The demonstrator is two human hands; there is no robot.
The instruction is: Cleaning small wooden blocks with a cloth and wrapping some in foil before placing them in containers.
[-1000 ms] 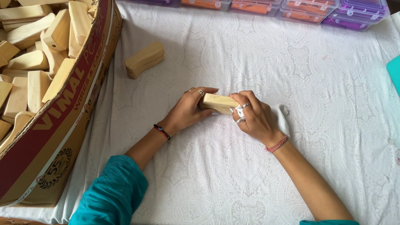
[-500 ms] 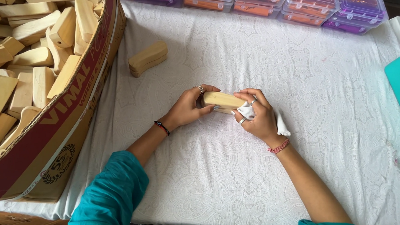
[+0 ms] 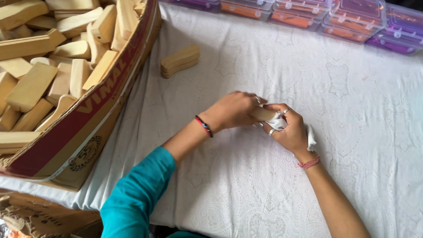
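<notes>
- Left hand [image 3: 233, 110]: closed around one end of a small wooden block [image 3: 264, 114], holding it just above the surface [image 3: 265, 194]; a dark bracelet with a red bead sits at the wrist.
- Right hand [image 3: 290, 133]: closed on a white cloth [image 3: 280, 122] that is pressed against the other end of the wooden block; rings on two fingers, a red thread at the wrist; a corner of the cloth sticks out behind the palm.
- Wooden block: pale, short, mostly hidden between the two hands, well to the right of the cardboard box [image 3: 90, 122] and nearer to the person than the pair of blocks.
- Step in hand, as a judgement: wiping the block with the cloth while it is gripped at both ends.
- Next move, as a judgement: calls for a steady grip by the left hand and turning the block so that the cloth meets an unwiped face.
- Cardboard box: large, open, red-sided, at the left edge of the surface, heaped with many similar pale blocks.
- Pair of blocks [image 3: 180, 60]: stacked, lying just right of the cardboard box.
- Plastic cases [image 3: 323, 16]: purple and orange row, far right of the cardboard box, along the far edge.
- Surface: covered in white patterned fabric.
</notes>
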